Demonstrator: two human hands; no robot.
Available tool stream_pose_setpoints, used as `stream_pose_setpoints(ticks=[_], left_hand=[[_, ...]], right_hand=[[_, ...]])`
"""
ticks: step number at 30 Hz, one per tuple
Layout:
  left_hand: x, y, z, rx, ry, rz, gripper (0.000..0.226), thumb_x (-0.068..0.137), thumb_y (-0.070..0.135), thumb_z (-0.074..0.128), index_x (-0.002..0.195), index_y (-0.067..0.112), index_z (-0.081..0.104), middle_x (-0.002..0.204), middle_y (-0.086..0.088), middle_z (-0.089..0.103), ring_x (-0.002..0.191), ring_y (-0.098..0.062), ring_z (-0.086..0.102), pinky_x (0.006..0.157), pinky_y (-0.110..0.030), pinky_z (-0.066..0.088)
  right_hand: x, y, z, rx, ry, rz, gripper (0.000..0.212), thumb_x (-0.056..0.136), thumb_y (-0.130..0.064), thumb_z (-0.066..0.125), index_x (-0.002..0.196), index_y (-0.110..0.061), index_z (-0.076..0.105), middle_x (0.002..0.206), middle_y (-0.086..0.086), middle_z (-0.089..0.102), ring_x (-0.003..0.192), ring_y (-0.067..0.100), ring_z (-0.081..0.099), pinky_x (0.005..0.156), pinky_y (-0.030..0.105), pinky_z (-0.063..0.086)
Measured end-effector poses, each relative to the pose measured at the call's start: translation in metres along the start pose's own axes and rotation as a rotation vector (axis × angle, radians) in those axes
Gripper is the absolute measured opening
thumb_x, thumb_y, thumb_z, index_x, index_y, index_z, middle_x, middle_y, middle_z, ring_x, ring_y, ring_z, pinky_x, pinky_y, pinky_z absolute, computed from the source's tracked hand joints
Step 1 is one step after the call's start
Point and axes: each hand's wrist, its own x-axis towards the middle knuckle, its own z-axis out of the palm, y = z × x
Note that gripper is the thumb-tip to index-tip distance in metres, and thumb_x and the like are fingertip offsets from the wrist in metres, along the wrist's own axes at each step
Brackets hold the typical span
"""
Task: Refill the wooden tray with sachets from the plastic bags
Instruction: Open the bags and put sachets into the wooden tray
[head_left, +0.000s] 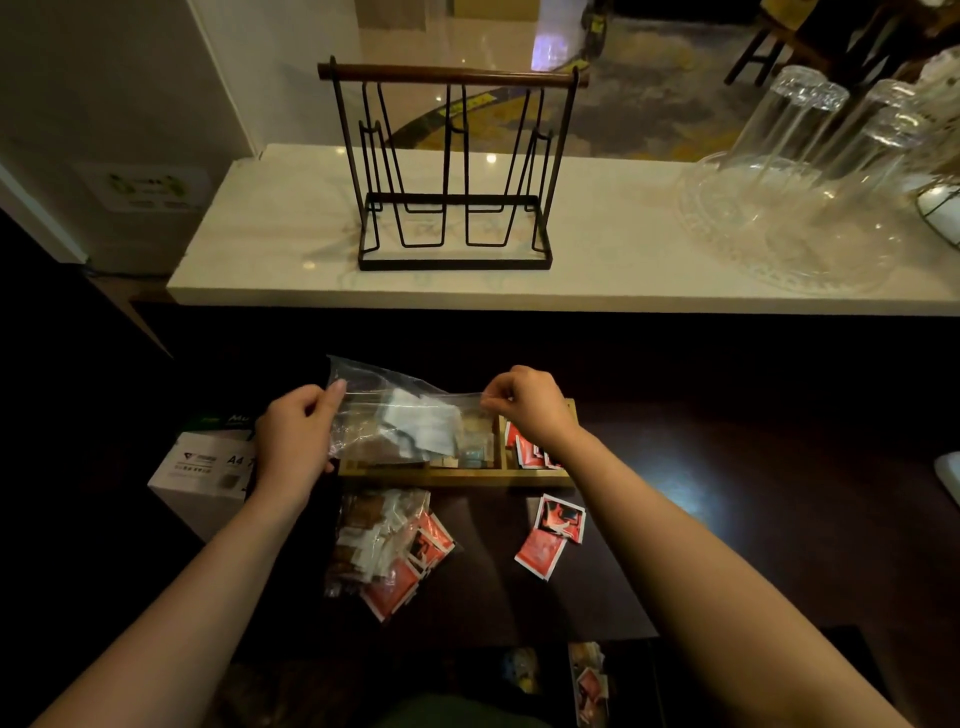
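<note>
A clear plastic bag (395, 415) with white sachets inside hangs over the left part of the wooden tray (457, 475). My left hand (293, 431) grips the bag's left edge and my right hand (524, 405) pinches its right corner, both above the tray. The tray's right compartment holds red sachets (527, 452); the middle one holds small pale packets. In front of the tray lies a second plastic bag (384, 540) stuffed with brown, white and red sachets. Two loose red sachets (550, 535) lie to its right on the dark counter.
A white box of A4 paper (202, 473) stands left of the tray. On the raised marble ledge (260, 260) behind stand a black wire rack (452, 171) and upturned glasses on a glass tray (810, 171). More sachets (589, 680) lie at the bottom edge.
</note>
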Motion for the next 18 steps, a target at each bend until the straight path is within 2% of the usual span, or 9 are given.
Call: stream_pose_setpoints(ticks=[2, 6, 12, 15, 18], left_hand=[[0.001, 0.005, -0.001, 0.034, 0.006, 0.029, 0.05, 0.094, 0.039, 0.051, 0.065, -0.002, 0.048, 0.049, -0.009, 0.044, 0.035, -0.013, 0.048, 0.041, -0.032, 0.045], [-0.001, 0.015, -0.003, 0.07, 0.01, 0.098, 0.047, 0.094, 0.036, 0.051, 0.059, 0.004, 0.046, 0.048, -0.009, 0.044, 0.041, -0.022, 0.049, 0.034, -0.021, 0.04], [-0.001, 0.033, -0.009, 0.083, -0.024, 0.16, 0.049, 0.094, 0.039, 0.05, 0.061, 0.001, 0.05, 0.051, -0.018, 0.055, 0.042, -0.024, 0.055, 0.049, -0.035, 0.044], [-0.001, 0.04, -0.011, 0.103, -0.001, 0.232, 0.05, 0.093, 0.04, 0.051, 0.059, 0.004, 0.049, 0.052, -0.02, 0.053, 0.047, -0.03, 0.057, 0.054, -0.043, 0.048], [0.001, 0.044, -0.014, 0.119, -0.004, 0.286, 0.048, 0.092, 0.042, 0.052, 0.059, 0.006, 0.051, 0.051, -0.017, 0.054, 0.05, -0.03, 0.057, 0.055, -0.046, 0.05]], right_hand=[[0.001, 0.001, 0.003, -0.013, -0.012, 0.023, 0.013, 0.086, -0.024, 0.065, 0.09, -0.014, 0.072, 0.093, 0.002, 0.063, 0.08, 0.011, 0.055, 0.071, 0.029, 0.047], [0.001, 0.001, 0.008, -0.032, -0.01, 0.034, 0.015, 0.084, -0.026, 0.068, 0.092, -0.016, 0.075, 0.098, 0.005, 0.065, 0.088, 0.019, 0.061, 0.078, 0.035, 0.051], [0.0, 0.003, 0.008, -0.016, -0.005, 0.05, 0.016, 0.085, -0.025, 0.067, 0.095, -0.016, 0.075, 0.099, 0.005, 0.064, 0.09, 0.02, 0.061, 0.079, 0.037, 0.053], [0.0, 0.004, 0.005, 0.016, 0.02, 0.048, 0.016, 0.084, -0.026, 0.068, 0.094, -0.017, 0.075, 0.098, 0.004, 0.065, 0.089, 0.017, 0.061, 0.077, 0.032, 0.051], [-0.003, 0.003, 0.005, -0.004, 0.047, 0.044, 0.016, 0.085, -0.027, 0.066, 0.096, -0.018, 0.075, 0.099, 0.003, 0.064, 0.086, 0.014, 0.059, 0.071, 0.027, 0.048]])
